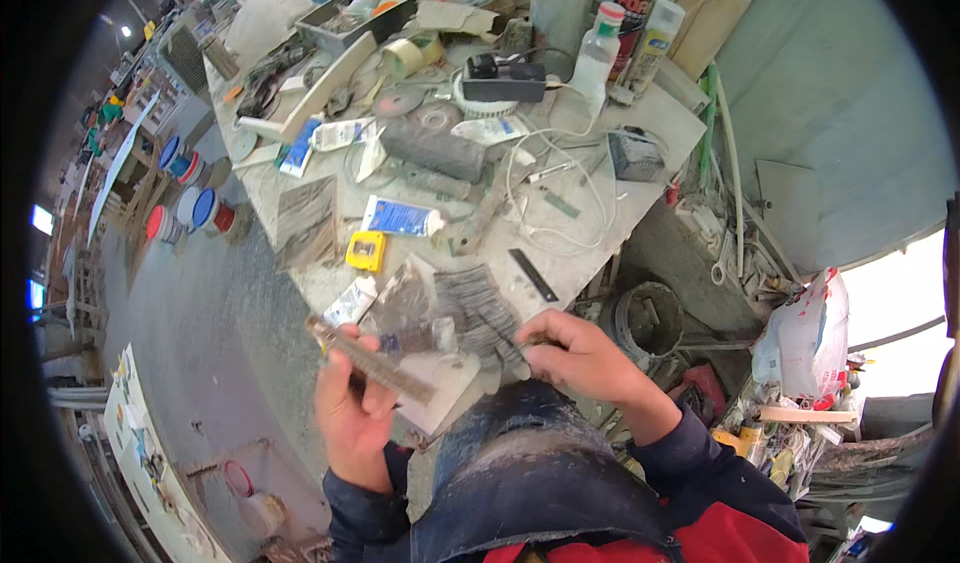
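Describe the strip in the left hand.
The strip is a long, narrow, flat bar, brownish-grey and dusty, looking like worn metal or wood. It lies slanted, its upper end toward the left and its lower end toward the right. The left hand pinches it near the middle, above the bench edge.

A yellow tape measure (365, 251) is lying on the dusty desk (660, 113) near a blue-and-white tube (400, 218). A grey paint roller (432, 150) is resting behind them, with a clear plastic bottle (597, 55) standing near the wall.
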The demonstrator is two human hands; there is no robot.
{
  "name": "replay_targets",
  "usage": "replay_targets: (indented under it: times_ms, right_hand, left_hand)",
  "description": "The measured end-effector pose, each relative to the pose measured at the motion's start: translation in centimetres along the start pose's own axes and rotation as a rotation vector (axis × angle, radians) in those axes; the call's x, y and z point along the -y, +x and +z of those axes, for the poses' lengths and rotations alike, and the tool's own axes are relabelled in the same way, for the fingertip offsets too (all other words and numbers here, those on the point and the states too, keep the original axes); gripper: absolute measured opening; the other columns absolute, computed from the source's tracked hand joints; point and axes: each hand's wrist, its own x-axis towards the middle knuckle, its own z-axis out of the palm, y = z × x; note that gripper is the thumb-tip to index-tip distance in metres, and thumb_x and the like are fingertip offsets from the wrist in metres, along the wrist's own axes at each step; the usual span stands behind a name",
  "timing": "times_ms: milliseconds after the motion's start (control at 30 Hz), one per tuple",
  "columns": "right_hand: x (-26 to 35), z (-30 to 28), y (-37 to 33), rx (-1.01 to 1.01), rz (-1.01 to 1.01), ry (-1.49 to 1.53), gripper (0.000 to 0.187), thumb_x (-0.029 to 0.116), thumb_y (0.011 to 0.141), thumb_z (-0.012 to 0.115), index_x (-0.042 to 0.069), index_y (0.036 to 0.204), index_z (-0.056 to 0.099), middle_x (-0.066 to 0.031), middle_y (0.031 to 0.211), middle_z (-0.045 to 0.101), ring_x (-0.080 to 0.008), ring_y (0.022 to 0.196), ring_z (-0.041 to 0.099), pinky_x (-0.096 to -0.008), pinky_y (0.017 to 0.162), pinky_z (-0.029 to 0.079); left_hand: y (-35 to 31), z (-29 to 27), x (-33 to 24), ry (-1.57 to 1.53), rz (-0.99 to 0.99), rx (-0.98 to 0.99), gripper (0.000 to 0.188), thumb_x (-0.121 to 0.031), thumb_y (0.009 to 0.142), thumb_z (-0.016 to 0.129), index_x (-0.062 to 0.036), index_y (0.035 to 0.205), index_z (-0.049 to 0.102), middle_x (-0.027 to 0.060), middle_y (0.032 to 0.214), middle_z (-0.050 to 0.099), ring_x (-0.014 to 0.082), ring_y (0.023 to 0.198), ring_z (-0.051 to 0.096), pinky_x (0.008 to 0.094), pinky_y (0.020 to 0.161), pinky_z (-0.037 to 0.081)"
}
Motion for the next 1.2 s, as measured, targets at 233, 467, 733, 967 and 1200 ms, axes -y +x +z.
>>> replay_targets:
  times_ms: [233,467,733,967,1200]
  right_hand:
    - [0.6,4.9,-0.7,0.173,0.064,0.368,0.025,0.012,0.1,0.063,0.002,0.122,0.06,-0.0015,0.083,0.063,-0.0066,0.063,0.054,-0.0219,0.054,0.042]
    - [-0.9,9.3,-0.9,0.235,0.145,0.421,0.029,0.019,0.095,0.074,0.003,0.117,0.061,0.0007,0.079,0.059,-0.0057,0.06,0.05,-0.023,0.052,0.039]
    - [-1.8,11.2,-0.6,0.093,0.01,0.269,0.017,0.018,0.093,0.075,0.003,0.088,0.069,0.0024,0.074,0.062,-0.0041,0.064,0.053,-0.0233,0.056,0.042]
    - [-1.8,6.8,-4.3,0.163,-0.217,-0.113,0.016,0.018,0.088,0.076,0.002,0.091,0.071,-0.004,0.08,0.068,-0.0105,0.075,0.062,-0.0287,0.07,0.05]
    - [-1.8,3.0,-8.2,0.058,-0.623,-0.336,0.013,0.017,0.089,0.073,0.006,0.094,0.069,-0.0099,0.083,0.062,-0.0295,0.076,0.064,-0.0376,0.066,0.05]
  left_hand:
    - [-0.5,2.3,2.0,0.007,-0.02,0.014,0.033,-0.023,0.101,0.065,-0.009,0.13,0.062,0.0111,0.116,0.074,0.0132,0.054,0.055,0.0253,0.047,0.042]
    - [-1.1,2.4,3.3,-0.134,0.022,-0.032,0.034,-0.032,0.104,0.061,-0.016,0.134,0.058,0.0044,0.12,0.071,0.015,0.074,0.061,0.0354,0.063,0.05]
    - [-2.3,2.6,3.6,-0.092,0.105,-0.106,0.034,-0.033,0.105,0.058,-0.0145,0.133,0.058,0.0038,0.118,0.071,0.0204,0.091,0.065,0.043,0.082,0.055]
    - [-2.4,0.1,-3.6,-0.041,0.406,-0.031,0.027,-0.025,0.107,0.052,-0.0117,0.129,0.058,0.0059,0.113,0.067,0.0226,0.093,0.064,0.0423,0.084,0.054]
    - [-3.2,1.0,0.0,0.52,-0.376,0.167,0.036,-0.034,0.095,0.068,0.0007,0.101,0.062,0.0131,0.074,0.061,0.0156,0.043,0.045,0.0288,0.039,0.034]
